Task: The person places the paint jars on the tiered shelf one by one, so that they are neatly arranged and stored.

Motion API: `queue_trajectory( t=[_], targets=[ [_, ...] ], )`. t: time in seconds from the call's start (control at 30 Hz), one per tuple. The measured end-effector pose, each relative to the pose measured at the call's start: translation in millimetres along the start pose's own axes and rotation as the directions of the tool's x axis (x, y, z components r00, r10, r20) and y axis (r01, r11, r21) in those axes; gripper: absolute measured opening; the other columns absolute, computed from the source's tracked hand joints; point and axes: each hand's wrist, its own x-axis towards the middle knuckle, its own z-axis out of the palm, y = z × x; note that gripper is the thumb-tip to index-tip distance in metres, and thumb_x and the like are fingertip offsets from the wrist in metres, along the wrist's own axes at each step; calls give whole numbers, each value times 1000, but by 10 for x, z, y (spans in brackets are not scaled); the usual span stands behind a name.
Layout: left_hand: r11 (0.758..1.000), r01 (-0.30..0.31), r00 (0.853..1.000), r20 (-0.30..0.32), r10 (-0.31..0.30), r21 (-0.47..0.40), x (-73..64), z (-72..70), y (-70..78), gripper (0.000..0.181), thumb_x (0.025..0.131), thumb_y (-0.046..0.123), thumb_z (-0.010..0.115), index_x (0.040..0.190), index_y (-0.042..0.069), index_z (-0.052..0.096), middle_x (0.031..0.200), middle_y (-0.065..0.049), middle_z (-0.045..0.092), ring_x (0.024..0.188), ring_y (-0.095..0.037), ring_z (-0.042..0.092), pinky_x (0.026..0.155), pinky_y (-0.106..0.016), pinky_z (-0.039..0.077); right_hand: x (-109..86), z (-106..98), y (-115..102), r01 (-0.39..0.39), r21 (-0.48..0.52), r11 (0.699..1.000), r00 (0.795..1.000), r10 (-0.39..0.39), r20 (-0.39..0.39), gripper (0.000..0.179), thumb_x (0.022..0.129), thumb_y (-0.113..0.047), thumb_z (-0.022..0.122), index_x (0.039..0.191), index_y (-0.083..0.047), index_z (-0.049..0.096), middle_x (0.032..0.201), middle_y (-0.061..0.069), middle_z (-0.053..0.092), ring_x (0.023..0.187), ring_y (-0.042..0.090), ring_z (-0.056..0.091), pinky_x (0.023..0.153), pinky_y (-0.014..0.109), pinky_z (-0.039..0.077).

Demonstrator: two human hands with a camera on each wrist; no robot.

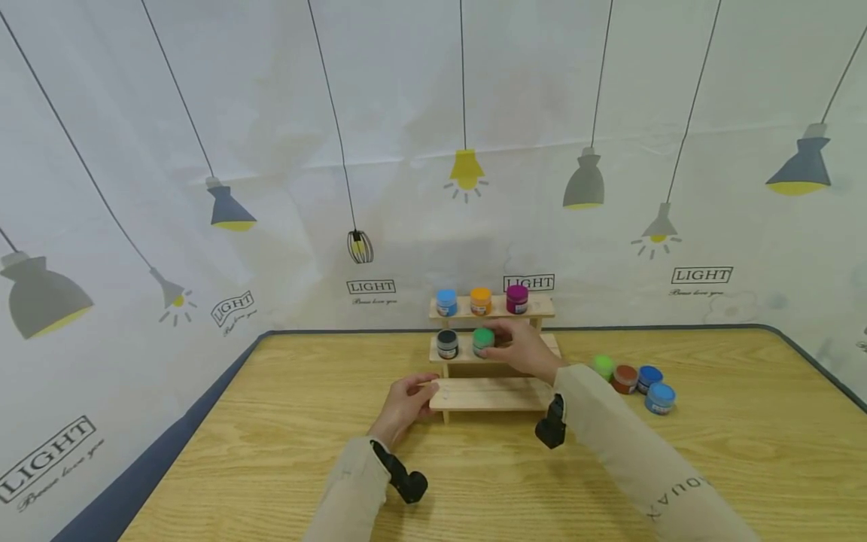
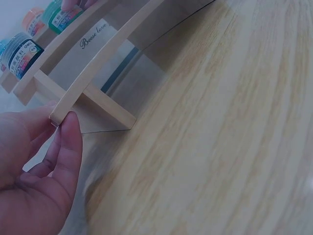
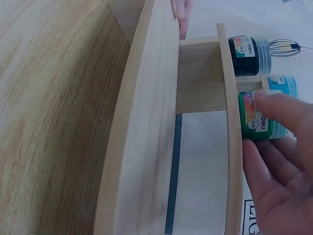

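Observation:
A three-step wooden rack [image 1: 493,394] stands on the table near the back. My right hand [image 1: 524,348] pinches a green paint jar [image 3: 253,116] between thumb and fingers, at the middle step. To its left on that step sits a black paint jar [image 1: 448,344]. With thumb and fingers my left hand [image 2: 44,171] grips the left end of the bottom step. On the top step stand a light blue jar [image 1: 446,302], an orange jar [image 1: 481,301] and a purple jar [image 1: 517,299].
Right of the rack, on the wooden table [image 1: 305,421], several jars stand together: light green [image 1: 602,366], brown-red [image 1: 625,379], dark blue [image 1: 649,378] and blue [image 1: 660,398]. Behind the table hangs a white cloth [image 1: 406,188] printed with lamps.

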Motion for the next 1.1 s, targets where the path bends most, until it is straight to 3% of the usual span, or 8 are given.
queue_trajectory(
  t=[0.47, 0.87, 1.1],
  targets=[
    [1000, 9, 1000, 12, -9, -1, -13, -8, 6, 34, 89, 16, 54, 119, -1, 54, 92, -10, 59, 66, -10, 56, 57, -25, 48, 9, 39, 24, -6, 10, 1000, 1000, 6, -25, 41, 77, -12, 69, 114, 0, 56, 103, 13, 58, 90, 24, 56, 77, 34, 47],
    [1000, 20, 1000, 1, -20, -11, 5, 4, 12, 33, 89, 15, 55, 118, -1, 55, 90, -8, 58, 66, -9, 55, 54, -22, 47, -66, -14, -2, -59, 58, 997, 998, 60, -30, 59, 78, -16, 69, 127, 2, 42, 116, 19, 52, 103, 31, 52, 85, 38, 43],
    [1000, 22, 1000, -5, -22, -11, -3, 8, 9, 33, 89, 15, 55, 117, -1, 55, 91, -9, 58, 66, -9, 55, 55, -22, 47, -167, -104, 10, -1, 24, 1000, 1000, 1, -25, 51, 81, -13, 65, 125, 3, 45, 115, 21, 53, 101, 33, 53, 83, 40, 44]
  ],
)
